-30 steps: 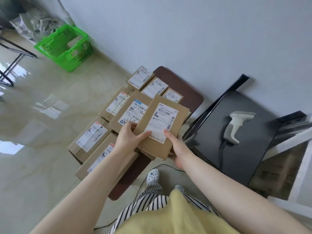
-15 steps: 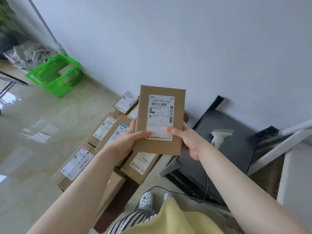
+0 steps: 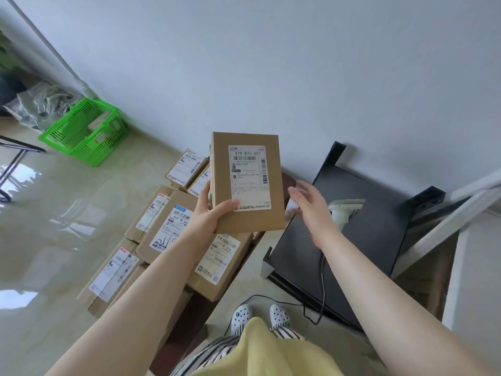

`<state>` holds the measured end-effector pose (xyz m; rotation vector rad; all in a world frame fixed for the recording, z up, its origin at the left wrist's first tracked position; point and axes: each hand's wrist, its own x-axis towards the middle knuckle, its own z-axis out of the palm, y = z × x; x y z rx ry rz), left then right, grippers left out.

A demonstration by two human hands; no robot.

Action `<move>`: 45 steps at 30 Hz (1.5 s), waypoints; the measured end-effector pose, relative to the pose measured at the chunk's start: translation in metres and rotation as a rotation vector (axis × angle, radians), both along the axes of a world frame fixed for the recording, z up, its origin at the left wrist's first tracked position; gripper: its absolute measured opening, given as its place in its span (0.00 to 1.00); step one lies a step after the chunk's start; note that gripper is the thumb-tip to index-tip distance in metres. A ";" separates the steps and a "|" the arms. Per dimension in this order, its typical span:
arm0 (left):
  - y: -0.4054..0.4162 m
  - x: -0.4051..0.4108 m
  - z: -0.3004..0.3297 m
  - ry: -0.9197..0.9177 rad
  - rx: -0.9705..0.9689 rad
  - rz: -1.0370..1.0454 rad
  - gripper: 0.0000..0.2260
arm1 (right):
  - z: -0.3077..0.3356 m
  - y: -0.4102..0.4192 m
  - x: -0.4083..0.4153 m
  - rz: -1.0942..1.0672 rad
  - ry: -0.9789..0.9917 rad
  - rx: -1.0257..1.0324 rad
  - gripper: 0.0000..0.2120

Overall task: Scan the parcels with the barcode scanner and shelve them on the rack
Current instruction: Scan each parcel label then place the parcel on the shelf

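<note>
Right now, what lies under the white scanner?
The scanner lies on a black shelf top, its cable trailing to the floor. The open right hand covers its near end.

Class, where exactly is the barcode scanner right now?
In the head view, the barcode scanner lies right of centre on the black table, just beyond the open right hand.

Green basket (image 3: 84, 131) beside wall (image 3: 271, 63)

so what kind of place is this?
Probably a small, informal parcel pickup or sorting point, not a warehouse: labelled cardboard parcels stacked low by the tiled floor, a corded barcode scanner on a black stand, and a green basket by the wall.
</note>
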<state>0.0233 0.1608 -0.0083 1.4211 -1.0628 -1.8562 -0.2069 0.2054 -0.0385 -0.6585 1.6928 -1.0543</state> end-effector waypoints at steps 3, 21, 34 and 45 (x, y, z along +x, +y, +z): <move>-0.004 0.002 -0.005 -0.017 0.033 0.092 0.36 | -0.040 0.007 -0.027 -0.375 0.348 0.100 0.26; 0.003 0.022 -0.012 -0.153 0.024 0.020 0.49 | -0.061 0.021 -0.070 -0.433 0.188 0.261 0.14; -0.021 0.044 0.004 -0.260 0.011 -0.097 0.59 | 0.085 -0.011 -0.065 0.786 -0.144 -0.047 0.29; -0.019 0.052 0.002 -0.244 0.001 -0.093 0.55 | 0.095 -0.018 -0.051 0.886 -0.084 -0.044 0.18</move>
